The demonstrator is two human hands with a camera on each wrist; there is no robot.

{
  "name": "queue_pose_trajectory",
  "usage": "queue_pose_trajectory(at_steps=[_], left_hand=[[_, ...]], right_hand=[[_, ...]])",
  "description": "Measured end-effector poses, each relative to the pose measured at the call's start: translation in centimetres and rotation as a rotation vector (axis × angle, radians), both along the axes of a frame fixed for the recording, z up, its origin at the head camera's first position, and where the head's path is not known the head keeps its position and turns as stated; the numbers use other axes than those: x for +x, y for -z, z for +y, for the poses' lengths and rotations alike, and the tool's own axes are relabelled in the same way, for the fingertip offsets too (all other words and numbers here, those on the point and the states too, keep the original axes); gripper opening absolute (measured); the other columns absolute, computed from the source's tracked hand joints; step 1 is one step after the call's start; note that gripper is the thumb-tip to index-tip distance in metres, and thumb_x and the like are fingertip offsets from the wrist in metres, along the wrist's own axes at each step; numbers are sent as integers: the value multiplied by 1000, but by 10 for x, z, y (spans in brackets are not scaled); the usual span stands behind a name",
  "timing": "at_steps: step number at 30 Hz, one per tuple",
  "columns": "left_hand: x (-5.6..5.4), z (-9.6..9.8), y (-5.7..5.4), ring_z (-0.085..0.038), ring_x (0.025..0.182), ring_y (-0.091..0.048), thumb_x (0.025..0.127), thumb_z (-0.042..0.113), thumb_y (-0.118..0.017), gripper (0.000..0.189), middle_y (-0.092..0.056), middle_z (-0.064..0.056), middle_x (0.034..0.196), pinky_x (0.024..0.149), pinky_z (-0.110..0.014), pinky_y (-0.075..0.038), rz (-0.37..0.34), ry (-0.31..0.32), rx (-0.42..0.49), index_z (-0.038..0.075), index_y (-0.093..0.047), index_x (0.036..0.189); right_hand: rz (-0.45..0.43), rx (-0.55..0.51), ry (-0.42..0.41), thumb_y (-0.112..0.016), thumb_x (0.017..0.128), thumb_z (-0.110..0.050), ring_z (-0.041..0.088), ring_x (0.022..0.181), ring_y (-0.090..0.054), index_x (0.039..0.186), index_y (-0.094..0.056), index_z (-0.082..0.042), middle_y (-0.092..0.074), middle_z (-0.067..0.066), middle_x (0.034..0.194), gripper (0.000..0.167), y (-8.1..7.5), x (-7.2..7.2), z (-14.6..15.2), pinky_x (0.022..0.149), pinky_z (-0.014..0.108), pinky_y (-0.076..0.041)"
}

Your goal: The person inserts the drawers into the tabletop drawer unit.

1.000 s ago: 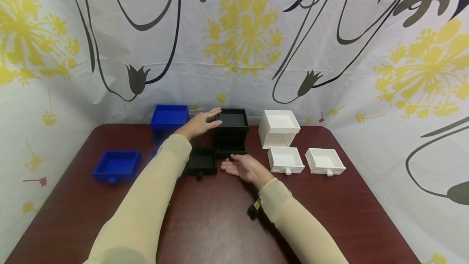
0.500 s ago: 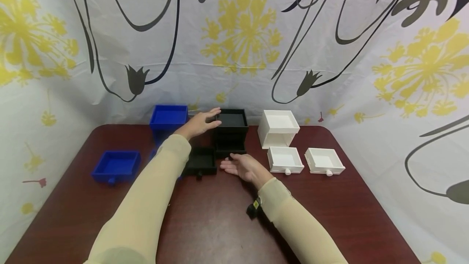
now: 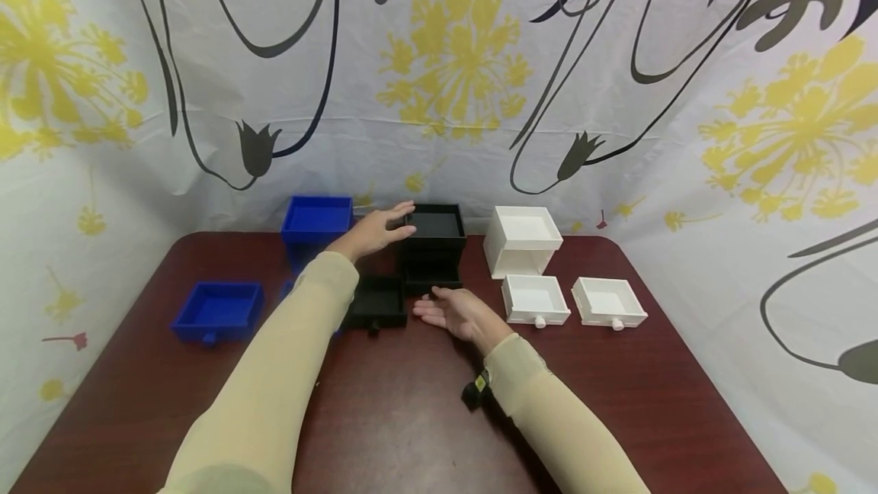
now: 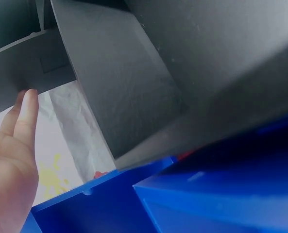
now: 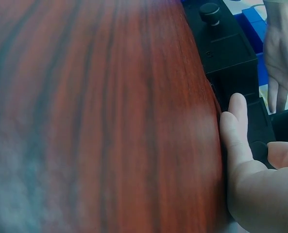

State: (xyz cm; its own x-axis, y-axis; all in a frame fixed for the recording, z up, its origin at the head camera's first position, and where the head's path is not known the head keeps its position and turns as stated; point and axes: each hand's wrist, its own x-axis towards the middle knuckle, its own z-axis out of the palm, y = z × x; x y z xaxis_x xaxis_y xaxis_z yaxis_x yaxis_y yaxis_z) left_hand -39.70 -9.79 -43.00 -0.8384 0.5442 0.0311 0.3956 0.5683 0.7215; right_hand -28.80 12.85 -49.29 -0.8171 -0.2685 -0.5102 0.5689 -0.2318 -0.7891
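Observation:
My left hand (image 3: pixel 373 235) reaches to the upper left side of a black mini drawer cabinet (image 3: pixel 434 227), thumb and fingers spread. In the left wrist view, the fingertips of the left hand (image 4: pixel 12 160) lie right at a black panel (image 4: pixel 32 63). Low in front of the cabinet, my right hand (image 3: pixel 463 316) lies with fingers extended and palm turned inward. The right wrist view has a round black knob (image 5: pixel 259 150) beside the thumb of the right hand (image 5: pixel 260 189), fingers not wrapped round it. A black drawer (image 3: pixel 376 303) with a knob sits left of it, partly behind the left sleeve.
Blue cabinet (image 3: pixel 317 218) stands at the back left, with a blue drawer (image 3: pixel 219 311) in front. At right stand a white cabinet (image 3: pixel 523 238) and two white drawers, the nearer one (image 3: pixel 535 299) and the outer one (image 3: pixel 608 302). All rest on a dark red table (image 3: pixel 391 418).

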Motion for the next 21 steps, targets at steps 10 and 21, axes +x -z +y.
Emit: queue_pose_trajectory(at_steps=[10, 21], left_hand=[[0, 0, 0, -27, 154, -19, 103, 52, -53, 68, -16, 6, 169, 121, -51, -22, -2, -2, 8, 26, -31, 162], [-1, 1, 0, -27, 154, -18, 103, 53, -54, 68, -16, 6, 169, 121, -51, -22, -10, -1, 7, 28, -30, 162]], right_hand=[[9, 12, 0, -43, 111, -20, 32, 117, -66, 142, -46, 12, -56, 32, 136, 44, -1, -1, -1, 96, 37, -54], [24, 20, -9, -43, 111, -22, 33, 121, -64, 142, -47, 12, -55, 31, 138, 46, -1, -3, -1, 101, 39, -51]])
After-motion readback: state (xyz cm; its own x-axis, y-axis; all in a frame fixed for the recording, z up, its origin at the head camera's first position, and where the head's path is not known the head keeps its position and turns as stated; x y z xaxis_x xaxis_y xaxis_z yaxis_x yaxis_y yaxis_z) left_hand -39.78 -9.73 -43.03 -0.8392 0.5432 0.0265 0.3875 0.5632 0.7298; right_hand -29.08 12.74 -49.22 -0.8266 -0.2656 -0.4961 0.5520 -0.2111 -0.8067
